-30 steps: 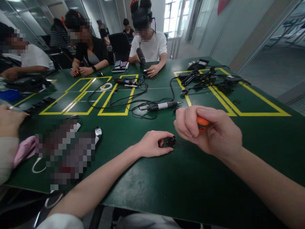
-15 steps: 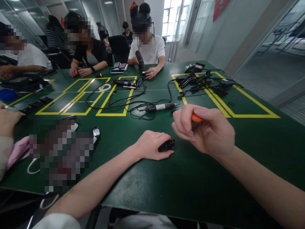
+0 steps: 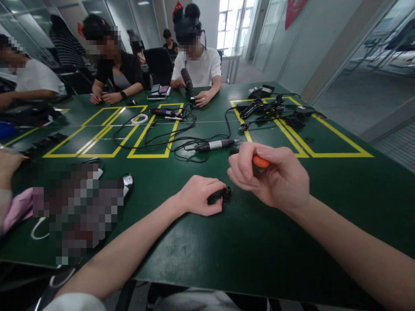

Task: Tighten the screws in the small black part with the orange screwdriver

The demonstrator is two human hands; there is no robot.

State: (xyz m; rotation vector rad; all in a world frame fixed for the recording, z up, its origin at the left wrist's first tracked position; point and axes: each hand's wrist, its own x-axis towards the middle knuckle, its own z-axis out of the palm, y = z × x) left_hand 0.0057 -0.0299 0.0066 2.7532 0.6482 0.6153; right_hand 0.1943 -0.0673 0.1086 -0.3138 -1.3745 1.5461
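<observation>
My left hand (image 3: 202, 196) rests on the table, thumb and fingers closed round a small black part (image 3: 227, 192) with a round, hollow end that faces right. Most of that part is hidden by the fingers. Just right of it and higher, my right hand (image 3: 270, 175) is wrapped round a screwdriver (image 3: 261, 162) with an orange-ended dark handle. Its shaft is mostly hidden, and a thin dark line runs from below the fist toward the black part. Whether the two touch I cannot tell.
Beyond my hands lies a grey-and-black electric screwdriver (image 3: 215, 145) with looped cables. Another corded driver (image 3: 167, 113) and a white ring (image 3: 139, 119) lie farther off. Tangled black cables (image 3: 275, 110) sit back right. Left are pixelated bags (image 3: 87, 216). Several people work around the green table (image 3: 194, 255).
My right hand has shifted slightly left, and the screwdriver's orange end shows more. My left hand's grip has moved a little on the black part. The whole view has shifted slightly.
</observation>
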